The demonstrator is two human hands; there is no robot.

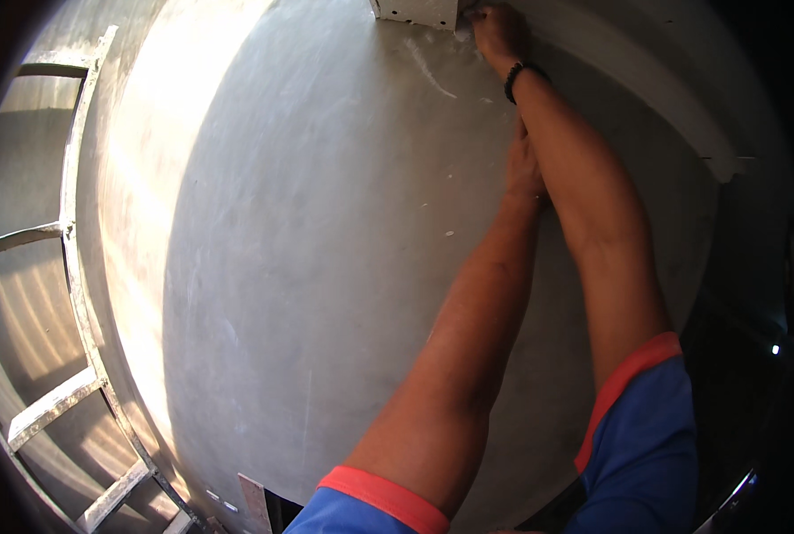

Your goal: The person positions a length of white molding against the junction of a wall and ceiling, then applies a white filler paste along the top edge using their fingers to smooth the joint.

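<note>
My right hand [501, 34], with a dark beaded bracelet [525, 76] at its wrist, reaches to the top of the grey plastered wall [281, 240]. Its fingers are closed beside a white piece with small holes along its edge [419, 12]; what they pinch, if anything, I cannot make out. Lower down, my left hand [525, 171] lies against the wall, partly hidden behind the right forearm. A finger of it stretches upward, and I see nothing held there.
A ladder with pale, worn rungs [72, 178] stands at the left in strong light. Along the upper right runs a pale curved edge [646, 84], with dark space beyond it. A small flat board [254, 501] shows at the bottom.
</note>
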